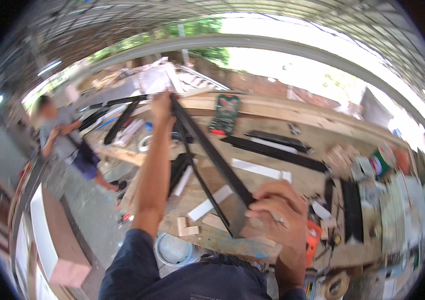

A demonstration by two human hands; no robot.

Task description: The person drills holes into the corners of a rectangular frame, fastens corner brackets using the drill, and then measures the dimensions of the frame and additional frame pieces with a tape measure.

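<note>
A long, narrow black frame (217, 152) is held up over the workbench, slanting from far left to near right. Two dark bars run along it, and a short greyish piece joins them at the near end. My left hand (161, 107) is closed round its far end, arm stretched out. At the near end, my right hand (280, 212) pinches the wider bar's tip between thumb and fingers. Beneath the frame lie a white strip (210, 202) and a small L-shaped wooden block (187, 227).
Across the bench (297, 185) lie black boards (277, 154), a green tool case (225, 115) and an orange tool (313, 242). A white bucket (176, 250) stands by the near edge. A person (65, 135) stands at the left, beyond a white box-shaped piece (57, 235).
</note>
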